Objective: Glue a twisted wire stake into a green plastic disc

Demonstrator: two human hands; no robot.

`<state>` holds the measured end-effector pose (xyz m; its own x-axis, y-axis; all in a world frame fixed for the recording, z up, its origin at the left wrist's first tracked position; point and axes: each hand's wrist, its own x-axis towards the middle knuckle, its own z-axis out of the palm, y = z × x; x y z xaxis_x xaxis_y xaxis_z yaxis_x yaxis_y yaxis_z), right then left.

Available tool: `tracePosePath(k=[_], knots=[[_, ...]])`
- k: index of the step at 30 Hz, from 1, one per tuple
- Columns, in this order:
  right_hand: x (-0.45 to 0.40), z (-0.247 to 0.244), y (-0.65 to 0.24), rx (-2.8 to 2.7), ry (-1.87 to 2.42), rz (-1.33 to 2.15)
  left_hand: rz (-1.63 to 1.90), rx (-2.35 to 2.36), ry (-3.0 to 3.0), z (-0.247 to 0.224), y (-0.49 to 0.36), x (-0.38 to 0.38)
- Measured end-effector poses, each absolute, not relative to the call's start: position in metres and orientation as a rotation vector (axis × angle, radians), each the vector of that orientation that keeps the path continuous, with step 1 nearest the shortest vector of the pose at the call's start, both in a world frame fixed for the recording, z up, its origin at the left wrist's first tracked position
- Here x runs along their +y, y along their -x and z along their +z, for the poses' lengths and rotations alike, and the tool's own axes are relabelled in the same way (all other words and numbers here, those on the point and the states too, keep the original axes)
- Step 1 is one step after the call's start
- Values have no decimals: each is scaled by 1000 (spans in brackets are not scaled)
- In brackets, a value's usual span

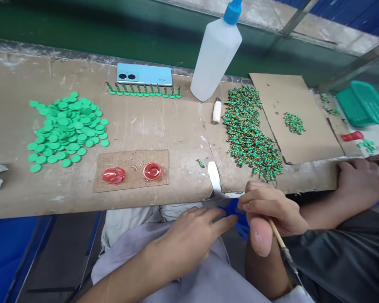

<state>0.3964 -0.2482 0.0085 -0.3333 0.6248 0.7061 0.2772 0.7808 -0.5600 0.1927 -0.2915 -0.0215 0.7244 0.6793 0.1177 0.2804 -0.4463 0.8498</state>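
At the surface's (183, 126) front edge, my left hand (192, 233) hangs loose while my right hand (273, 206) grips a slim wooden-handled tool (276, 232) near heaped green-and-gold pieces (251, 136).

Slim tool (277, 234) in right fingers (268, 206)

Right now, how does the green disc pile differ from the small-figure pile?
Green disc pile: flat, round, plain green pieces; small-figure pile: irregular, mixing green, gold and dark tones. The disc pile sits far from the right hand; the figure pile lies close to it. Both are loose heaps on the brown work surface.
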Motion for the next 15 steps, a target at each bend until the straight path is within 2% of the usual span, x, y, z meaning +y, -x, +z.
tracePosePath(k=[7, 15], knots=[[-247, 6, -402, -1985, 569, 299, 1131, 727, -1478, 14, -189, -284], [-246, 5, -384, -2023, 581, 327, 1040, 673, -1320, 24, -172, -281]])
